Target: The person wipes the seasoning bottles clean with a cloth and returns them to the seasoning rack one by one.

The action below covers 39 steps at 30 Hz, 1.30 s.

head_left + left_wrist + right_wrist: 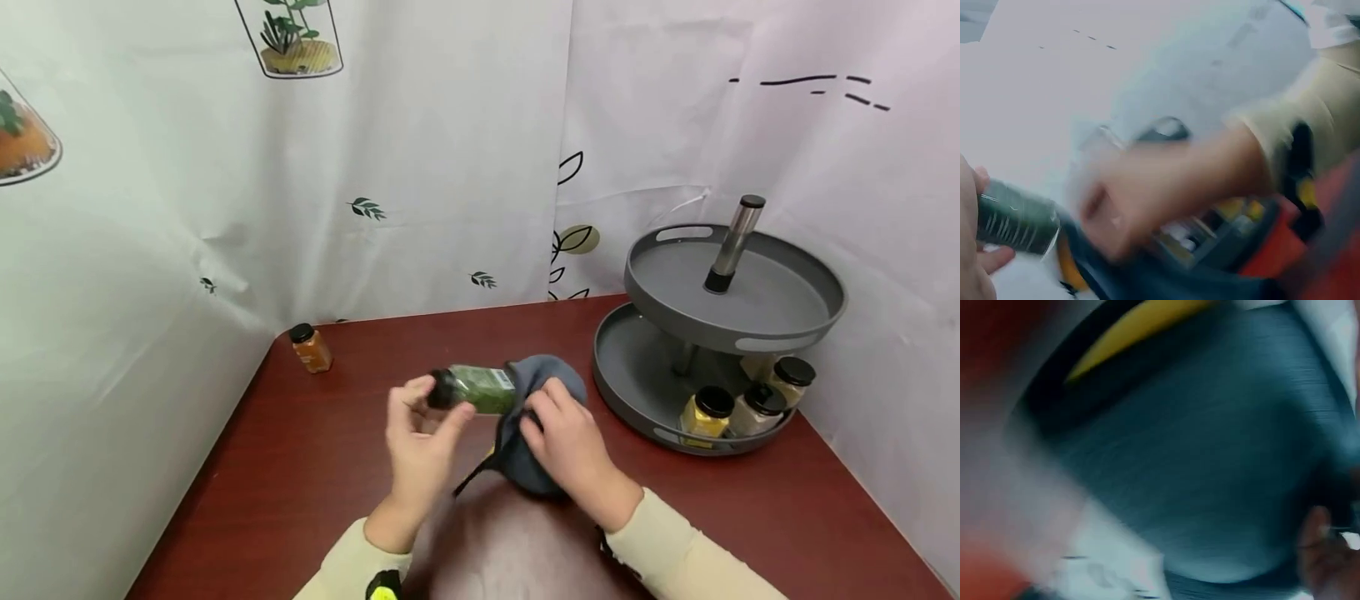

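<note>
My left hand (422,457) pinches the black lid of a clear spice jar (483,389) filled with green flakes. The jar lies sideways in the air, its base at the mouth of a dark blue-grey fabric pouch (528,462). My right hand (572,442) grips the pouch near that mouth. In the left wrist view the green jar (1019,219) shows beside the blurred right hand. The right wrist view is mostly filled by the pouch (1210,456), with a yellow strip along its dark edge. How far the jar's base reaches into the pouch is hidden.
A two-tier grey turntable rack (738,333) stands at the right, with several black-lidded jars on its lower tier, among them a yellow one (705,419). An orange spice jar (312,353) stands at the red-brown table's back left corner. White printed sheets hang around the table.
</note>
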Each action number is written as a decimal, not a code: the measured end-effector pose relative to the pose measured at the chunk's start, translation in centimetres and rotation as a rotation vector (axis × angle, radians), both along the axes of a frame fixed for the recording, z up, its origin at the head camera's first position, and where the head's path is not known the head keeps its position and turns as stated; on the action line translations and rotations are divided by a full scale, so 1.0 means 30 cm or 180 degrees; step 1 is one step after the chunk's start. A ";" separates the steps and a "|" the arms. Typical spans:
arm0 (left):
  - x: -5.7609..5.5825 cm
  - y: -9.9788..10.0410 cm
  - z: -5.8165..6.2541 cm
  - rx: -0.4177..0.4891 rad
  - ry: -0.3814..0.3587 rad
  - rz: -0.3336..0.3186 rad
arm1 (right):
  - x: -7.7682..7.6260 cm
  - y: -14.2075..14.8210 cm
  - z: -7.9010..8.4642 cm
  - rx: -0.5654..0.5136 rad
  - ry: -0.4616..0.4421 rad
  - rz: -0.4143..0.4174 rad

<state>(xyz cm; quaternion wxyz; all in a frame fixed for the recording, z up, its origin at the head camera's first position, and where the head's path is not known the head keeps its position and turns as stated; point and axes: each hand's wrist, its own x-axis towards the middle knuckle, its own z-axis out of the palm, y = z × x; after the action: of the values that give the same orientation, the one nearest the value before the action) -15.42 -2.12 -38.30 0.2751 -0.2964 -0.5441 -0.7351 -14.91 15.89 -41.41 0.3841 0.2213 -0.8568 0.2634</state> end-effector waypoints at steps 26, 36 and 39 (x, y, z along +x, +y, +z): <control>-0.038 0.005 0.056 -0.1424 -0.0711 -0.1864 | 0.015 0.099 0.320 -0.0138 -0.1933 0.1685; 0.025 0.107 0.071 -0.2737 0.1146 0.1578 | 0.070 0.045 0.333 -0.0047 -0.1908 -0.0079; 0.015 0.106 0.058 -0.2697 0.1261 0.1695 | 0.057 0.065 0.339 0.0065 -0.1736 -0.0039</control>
<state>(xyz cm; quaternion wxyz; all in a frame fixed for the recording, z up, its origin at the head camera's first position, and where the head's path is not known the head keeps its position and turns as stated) -14.95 1.07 -36.55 0.4057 -0.3663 -0.7870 -0.2860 -13.19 17.84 -31.23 0.1385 0.1408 -0.9325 0.3022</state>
